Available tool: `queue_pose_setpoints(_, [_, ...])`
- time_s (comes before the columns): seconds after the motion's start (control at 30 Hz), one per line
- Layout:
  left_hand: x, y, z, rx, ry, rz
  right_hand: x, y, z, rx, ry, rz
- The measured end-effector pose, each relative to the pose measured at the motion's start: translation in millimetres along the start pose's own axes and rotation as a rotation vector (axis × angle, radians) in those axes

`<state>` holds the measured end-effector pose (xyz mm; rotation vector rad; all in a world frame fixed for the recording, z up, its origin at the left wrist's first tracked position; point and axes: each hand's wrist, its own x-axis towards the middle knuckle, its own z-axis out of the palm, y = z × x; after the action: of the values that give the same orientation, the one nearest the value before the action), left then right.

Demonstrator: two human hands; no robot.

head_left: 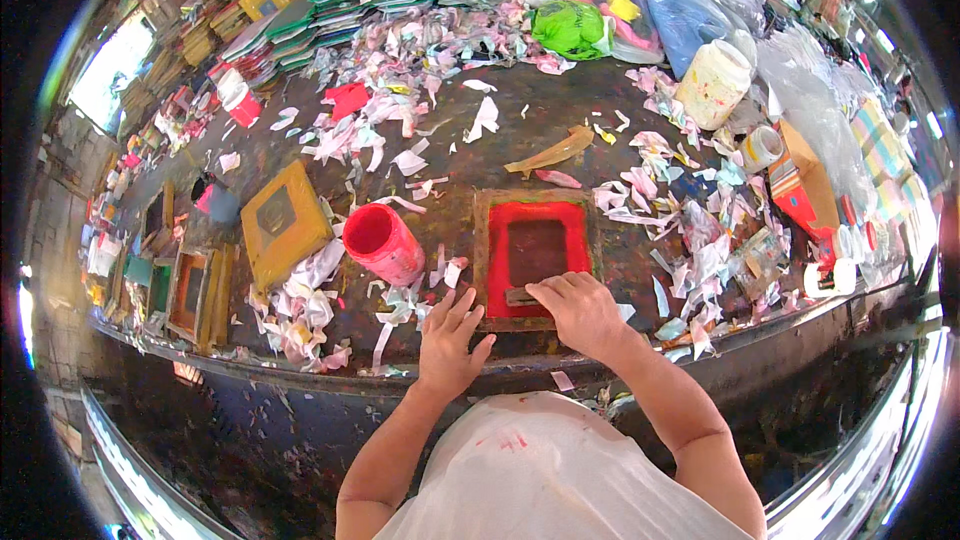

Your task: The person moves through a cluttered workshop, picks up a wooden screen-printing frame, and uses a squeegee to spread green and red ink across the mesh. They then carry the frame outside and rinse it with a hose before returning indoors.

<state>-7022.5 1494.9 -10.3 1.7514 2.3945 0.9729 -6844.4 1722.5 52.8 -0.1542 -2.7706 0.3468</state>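
Observation:
A wooden-edged screen frame [537, 217] coated in bright red lies flat at the middle of the table, with a dark rectangle inside. My right hand [578, 312] grips a small flat wooden blade [518, 296] at the near side of that frame. My left hand [450, 337] is open, fingers apart, palm down just left of the frame's near corner; whether it touches the table or frame I cannot tell. A red paint-smeared container [400, 260], open at the top, stands left of the frame, above my left hand.
The dark table [400, 100] holds scattered paper scraps [710, 260], a yellow frame [290, 200] and more frames [188, 290] at left. A white tub [712, 85], a cardboard box [800, 190] and plastic bags [675, 20] line the right and back. Stacked panels [300, 30] stand behind.

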Motion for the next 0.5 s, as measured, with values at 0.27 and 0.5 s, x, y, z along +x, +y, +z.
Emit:
queue_pose_setpoints(0.27, [-1,-7,7,-0.027,0.050,0.021,18,12,-12,0.052,0.074,0.089])
queue_pose_setpoints(0.5, [-1,-12,12,-0.057,0.090,0.036,38,36,-2,0.034,0.117,0.123])
